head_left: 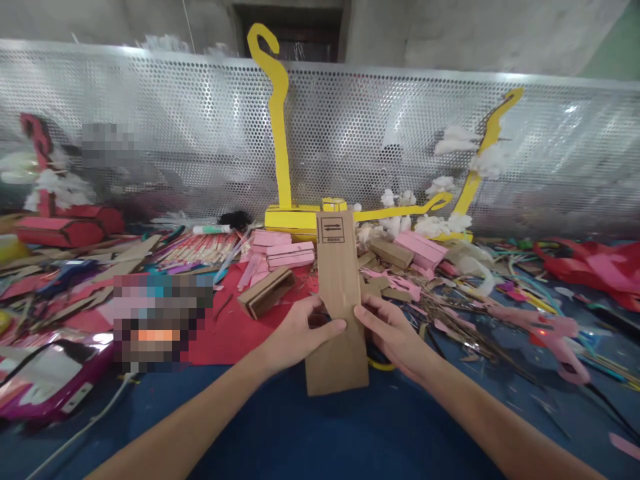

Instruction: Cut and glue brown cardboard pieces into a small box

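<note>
And it's the cardboard, standing tall between both hands! The left hand grips it, thumb across the front; the right hand pinches its right edge. Just beyond the left hand sits a brown box, pink blocks behind that. Out right of the right hand, a glue gun lies on the tabletop.

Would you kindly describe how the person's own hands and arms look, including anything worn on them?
The left hand and right hand are bare, with no gloves and no rings that I can see. The left forearm and right forearm taper towards the wrists; no sleeves, watches or bracelets show within the picture.
</note>
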`<state>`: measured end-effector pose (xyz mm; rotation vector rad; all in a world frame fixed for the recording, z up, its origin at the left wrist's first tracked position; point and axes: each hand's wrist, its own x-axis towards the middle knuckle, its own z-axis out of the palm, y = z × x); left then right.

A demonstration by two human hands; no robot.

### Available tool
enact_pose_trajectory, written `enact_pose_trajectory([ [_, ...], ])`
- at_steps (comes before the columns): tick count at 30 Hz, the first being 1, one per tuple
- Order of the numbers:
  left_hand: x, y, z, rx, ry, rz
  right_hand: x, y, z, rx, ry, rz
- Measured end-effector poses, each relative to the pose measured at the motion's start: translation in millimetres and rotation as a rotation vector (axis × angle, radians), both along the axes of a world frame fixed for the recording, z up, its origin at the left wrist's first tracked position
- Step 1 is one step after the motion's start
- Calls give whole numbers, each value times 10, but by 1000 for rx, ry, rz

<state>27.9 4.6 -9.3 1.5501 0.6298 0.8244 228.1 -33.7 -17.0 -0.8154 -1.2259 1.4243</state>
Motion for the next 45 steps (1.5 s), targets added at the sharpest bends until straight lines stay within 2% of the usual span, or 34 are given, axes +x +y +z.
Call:
enact_pose_trajectory([
  [4, 9, 7, -23, -39, 2, 11, 7, 8, -20, 8, -29, -12],
  [11, 25, 21, -56, -118, -5, 171, 13, 10, -34, -1, -86, 4],
  [17, -7, 97, -13, -161, -113, 264, -9, -26, 38, 59, -216, 16],
  [22, -25, 104, 17, -228, -175, 314, -28, -82, 112, 14, -199, 146],
  [33, 23, 53, 30, -487, -384, 212, -9, -163, 87, 46, -82, 266],
  [39, 11, 14, 20, -524, -368, 60, -28, -204, 63, -21, -32, 307],
  [45, -26, 21, -46, -550, -373, 27, -39, -208, 51, -40, -12, 313],
])
